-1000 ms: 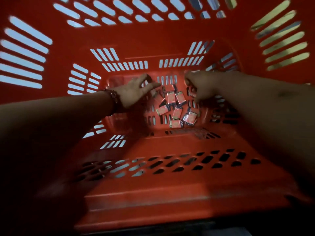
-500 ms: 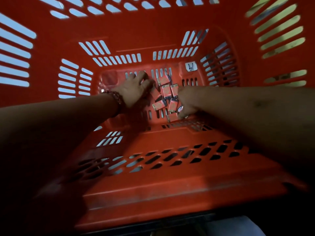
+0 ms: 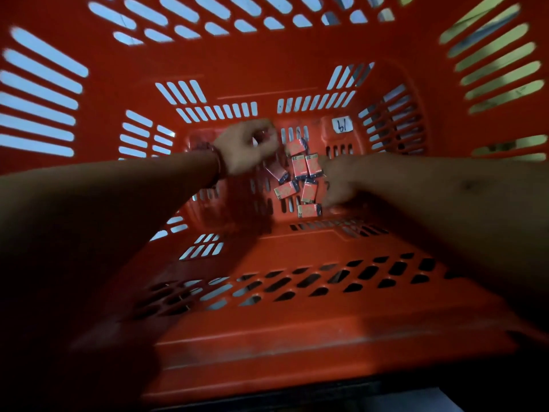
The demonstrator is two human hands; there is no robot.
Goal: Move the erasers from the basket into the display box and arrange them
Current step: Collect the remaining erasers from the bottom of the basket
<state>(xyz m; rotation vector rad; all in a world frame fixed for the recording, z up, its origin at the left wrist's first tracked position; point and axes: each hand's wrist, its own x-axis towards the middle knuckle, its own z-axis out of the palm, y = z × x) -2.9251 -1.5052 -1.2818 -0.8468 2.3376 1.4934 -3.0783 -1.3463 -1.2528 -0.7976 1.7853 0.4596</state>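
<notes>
A loose pile of wrapped erasers is seen on the slotted floor of the red basket, near the far wall. The left hand is held at 10 o'clock of the pile, with its fingers curled inward. Whether an eraser is gripped cannot be told. One eraser at the pile's 9 o'clock edge is partly covered by this hand. The right hand is lowered onto the pile at 3 o'clock. It is blurred, so its grip cannot be told, and the erasers beneath it are hidden. A bracelet is worn on the left wrist. A white label is fixed at 1 o'clock of the pile.
</notes>
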